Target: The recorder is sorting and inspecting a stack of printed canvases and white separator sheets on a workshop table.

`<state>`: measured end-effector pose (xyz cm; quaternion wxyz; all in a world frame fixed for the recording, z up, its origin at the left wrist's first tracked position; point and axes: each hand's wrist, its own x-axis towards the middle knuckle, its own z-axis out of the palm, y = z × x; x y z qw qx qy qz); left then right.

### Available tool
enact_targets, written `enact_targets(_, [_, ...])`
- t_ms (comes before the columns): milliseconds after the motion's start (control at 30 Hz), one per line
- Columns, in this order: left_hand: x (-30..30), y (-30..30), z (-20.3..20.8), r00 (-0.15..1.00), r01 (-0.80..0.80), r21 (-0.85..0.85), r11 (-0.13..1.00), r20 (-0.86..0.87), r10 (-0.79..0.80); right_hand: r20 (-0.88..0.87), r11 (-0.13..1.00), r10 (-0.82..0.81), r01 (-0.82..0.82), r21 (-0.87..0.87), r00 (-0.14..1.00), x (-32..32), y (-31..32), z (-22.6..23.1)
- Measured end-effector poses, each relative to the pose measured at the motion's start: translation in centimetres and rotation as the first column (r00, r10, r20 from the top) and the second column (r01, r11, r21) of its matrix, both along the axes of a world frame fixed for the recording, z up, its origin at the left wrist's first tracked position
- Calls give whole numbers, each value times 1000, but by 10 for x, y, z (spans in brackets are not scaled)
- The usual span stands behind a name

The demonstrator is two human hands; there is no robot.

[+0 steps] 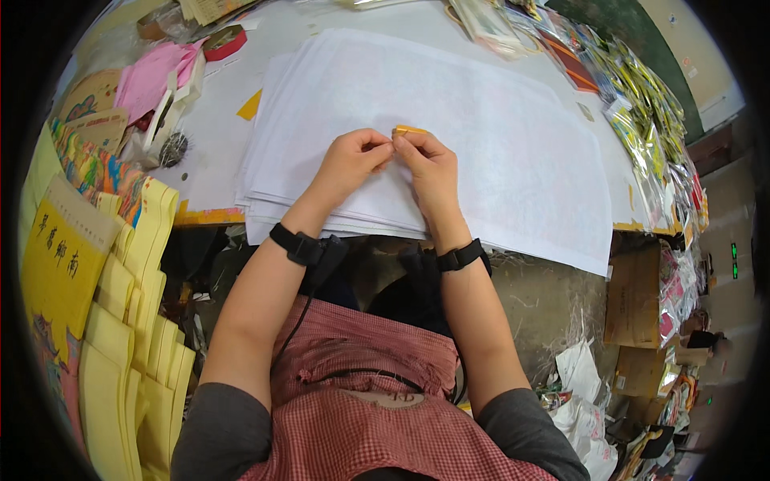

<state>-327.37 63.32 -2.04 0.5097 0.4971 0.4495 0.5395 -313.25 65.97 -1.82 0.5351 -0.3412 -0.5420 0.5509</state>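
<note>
White sheets [521, 176], stacked in a broad pile, spread beneath the fingers of our left hand [350, 163] and right hand [434, 166], so we would do well to keep our touch light above them. Our left thumb and forefinger are drawn together, though we cannot tell what, if anything, they catch; our right ones are closed and seem to hold the small orange-yellow piece [412, 130] at their far side, where steady, close-set fingertips should give the best control.
</note>
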Motion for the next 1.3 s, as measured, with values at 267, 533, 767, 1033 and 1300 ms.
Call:
enact_targets(267, [-27, -24, 4, 907, -345, 101, 933, -220, 360, -224, 999, -52, 49, -20, 973, 20, 9, -10])
enact_targets(533, [-107, -103, -10, 810, -553, -58, 831, -269, 521, -225, 999, 31, -38, -24, 974, 22, -3, -8])
enact_targets(767, [-109, -85, 9, 948, -310, -259, 915, -15, 317, -130, 960, 182, -205, -192, 975, 16, 2, 17])
enact_targets(1033, [-100, -69, 10, 954, -270, -273, 923, 52, 294, 209, 835, 547, -512, -201, 811, -60, 0, 53])
enact_targets(1300, [-99, -86, -9, 900, -373, -158, 914, 177, 398, 458, 867, 471, -490, -84, 754, -77, -16, 15])
